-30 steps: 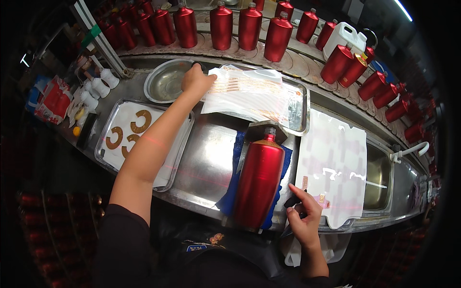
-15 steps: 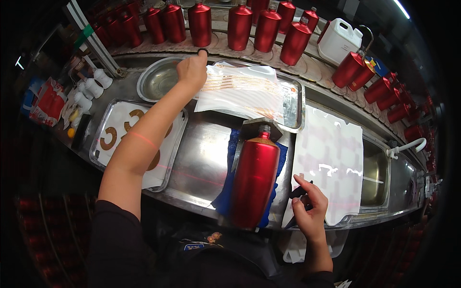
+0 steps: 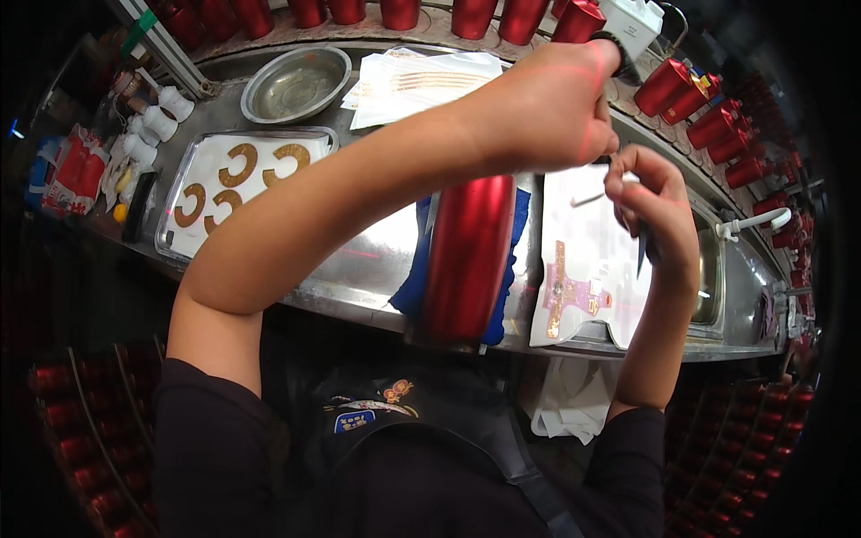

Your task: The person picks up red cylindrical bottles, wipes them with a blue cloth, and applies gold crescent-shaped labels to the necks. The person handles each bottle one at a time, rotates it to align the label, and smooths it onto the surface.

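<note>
My left hand (image 3: 556, 108) reaches across to the right, its fingers closed in a pinch against my right fingertips; whatever it pinches is too small to make out. A black ribbed band (image 3: 621, 58) shows at its far side. Closed above the white sheet, my right hand (image 3: 659, 202) has a dark pointed tool (image 3: 643, 251) jutting below its fingers. A thin strip (image 3: 587, 199) sticks out to the left of them. Beneath my left forearm, a red bottle (image 3: 471, 260) lies on a blue cloth (image 3: 413, 291); its neck is hidden. A purple-and-gold decal (image 3: 574, 296) lies on the white sheet (image 3: 552, 327).
At the left, a tray (image 3: 161, 233) holds gold C-shaped pieces (image 3: 238, 166). A metal bowl (image 3: 296, 85) and patterned sheets (image 3: 421, 81) are behind it. Red bottles (image 3: 664, 85) line the back beside a white jug (image 3: 632, 27). A sink (image 3: 708, 278) is at the right.
My left hand has left the patterned sheets and swung right to meet my right hand, which has risen from the front edge. The view has shifted, and the decal now shows on the white sheet.
</note>
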`<state>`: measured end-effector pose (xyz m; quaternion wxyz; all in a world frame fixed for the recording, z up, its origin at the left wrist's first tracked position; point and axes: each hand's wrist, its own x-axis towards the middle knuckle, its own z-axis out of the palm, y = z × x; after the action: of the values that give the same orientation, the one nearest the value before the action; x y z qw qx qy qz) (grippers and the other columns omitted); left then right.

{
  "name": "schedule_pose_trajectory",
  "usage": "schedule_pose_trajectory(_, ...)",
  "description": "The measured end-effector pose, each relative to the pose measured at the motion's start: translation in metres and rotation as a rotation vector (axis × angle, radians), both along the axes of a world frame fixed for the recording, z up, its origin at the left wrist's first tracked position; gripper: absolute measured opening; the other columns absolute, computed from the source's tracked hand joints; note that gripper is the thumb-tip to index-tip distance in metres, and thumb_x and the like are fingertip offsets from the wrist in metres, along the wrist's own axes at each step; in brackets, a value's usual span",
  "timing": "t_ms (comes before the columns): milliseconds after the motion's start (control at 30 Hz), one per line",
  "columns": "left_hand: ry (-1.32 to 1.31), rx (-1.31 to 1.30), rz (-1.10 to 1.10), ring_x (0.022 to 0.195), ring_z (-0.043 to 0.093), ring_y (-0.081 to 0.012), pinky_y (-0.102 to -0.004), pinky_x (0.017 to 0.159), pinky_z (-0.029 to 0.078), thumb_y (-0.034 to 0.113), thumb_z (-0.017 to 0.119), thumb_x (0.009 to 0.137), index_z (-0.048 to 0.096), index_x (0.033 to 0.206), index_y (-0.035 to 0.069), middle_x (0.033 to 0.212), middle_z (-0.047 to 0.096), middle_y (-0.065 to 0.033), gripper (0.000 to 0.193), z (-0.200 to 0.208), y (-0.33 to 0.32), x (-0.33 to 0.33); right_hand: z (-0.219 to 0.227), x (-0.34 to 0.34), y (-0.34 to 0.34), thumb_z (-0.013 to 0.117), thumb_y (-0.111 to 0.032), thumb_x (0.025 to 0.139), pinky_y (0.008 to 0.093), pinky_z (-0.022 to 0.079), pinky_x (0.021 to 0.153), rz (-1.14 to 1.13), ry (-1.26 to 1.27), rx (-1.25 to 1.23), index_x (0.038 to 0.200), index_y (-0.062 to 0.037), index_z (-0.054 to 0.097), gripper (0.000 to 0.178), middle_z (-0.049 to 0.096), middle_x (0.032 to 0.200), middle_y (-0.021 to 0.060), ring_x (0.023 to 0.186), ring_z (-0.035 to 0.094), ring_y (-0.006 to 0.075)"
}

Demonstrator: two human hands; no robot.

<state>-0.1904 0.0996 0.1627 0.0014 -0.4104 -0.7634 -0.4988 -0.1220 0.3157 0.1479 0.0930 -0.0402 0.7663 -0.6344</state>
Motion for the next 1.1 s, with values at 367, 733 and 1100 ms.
schedule_pose_trajectory(367, -0.583, 0.220, 0.489, 0.071, 0.055, -0.0013, -0.0172, 0.063, 0.039, -0.003, 0.072, 0.085, 0.050, 0.134, 0.002, 0.082, 0.066, 0.0024, 0.053, -0.093, -0.075, 0.190, -0.064, 0.135, -0.055, 0.074, -0.011, 0.088, 0.0169, 0.035, 0.057, -0.018, -0.160, 0.047, 0.084, -0.0006, 0.069, 0.012, 0.060, 0.079, -0.0029, 0.064, 0.048, -0.0007)
schedule_pose_trajectory(733, -0.461, 0.210, 0.595, 0.075, 0.056, -0.0090, -0.0236, 0.064, 0.044, 0.004, 0.076, 0.080, 0.054, 0.117, 0.000, 0.093, 0.069, -0.0059, 0.043, -0.138, -0.095, 0.186, -0.083, 0.138, -0.078, 0.072, -0.007, 0.088, 0.0166, 0.034, 0.057, -0.138, -0.169, 0.040, 0.082, -0.0010, 0.064, 0.012, 0.054, 0.081, -0.0042, 0.064, 0.048, -0.0005)
schedule_pose_trajectory(1100, -0.059, -0.047, 0.399, 0.143, 0.039, -0.0334, -0.0398, 0.116, 0.032, 0.010, 0.081, 0.076, 0.020, 0.154, 0.000, 0.153, 0.044, -0.0204, 0.100, -0.155, -0.082, 0.179, -0.083, 0.142, -0.069, 0.069, -0.007, 0.089, 0.0178, 0.035, 0.055, -0.191, -0.215, 0.041, 0.084, -0.0031, 0.064, 0.008, 0.060, 0.073, -0.0050, 0.062, 0.049, -0.0007)
